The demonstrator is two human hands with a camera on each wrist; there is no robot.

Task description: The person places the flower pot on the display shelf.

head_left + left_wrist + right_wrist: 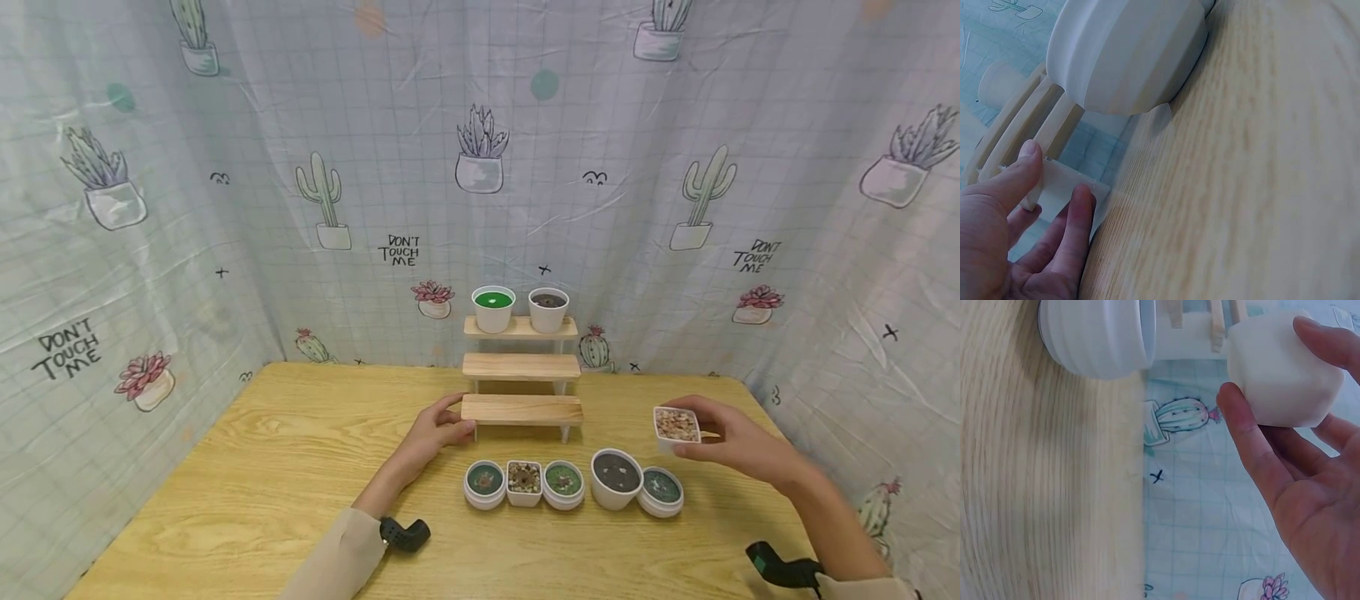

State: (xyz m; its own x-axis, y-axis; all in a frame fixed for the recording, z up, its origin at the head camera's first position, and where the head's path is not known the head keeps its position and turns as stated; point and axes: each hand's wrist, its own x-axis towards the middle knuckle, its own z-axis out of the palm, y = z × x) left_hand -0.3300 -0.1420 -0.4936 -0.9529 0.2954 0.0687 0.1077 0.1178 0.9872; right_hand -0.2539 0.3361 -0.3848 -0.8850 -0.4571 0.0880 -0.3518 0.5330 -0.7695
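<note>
A small square white pot [677, 425] of tan and reddish pebbles is in my right hand [738, 437], right of the other pots. The right wrist view shows thumb and fingers around the pot's white sides [1279, 369]. My left hand [429, 433] grips the left end of a three-step display stand [521, 408] at its lowest wooden step. In the left wrist view, the thumb and fingers [1079, 219] lie around the stand's clear side panel [1069, 184]. On the top step stand a white pot with a green surface [493, 312] and one with a dark surface [549, 312].
Before the stand, a row holds a round pot [485, 492], a square pebble pot [524, 493], a green-topped round pot [563, 492], a taller dark-topped pot [616, 483] and a low round pot [661, 497]. A cactus-print curtain [420, 125] surrounds the wooden table [300, 467].
</note>
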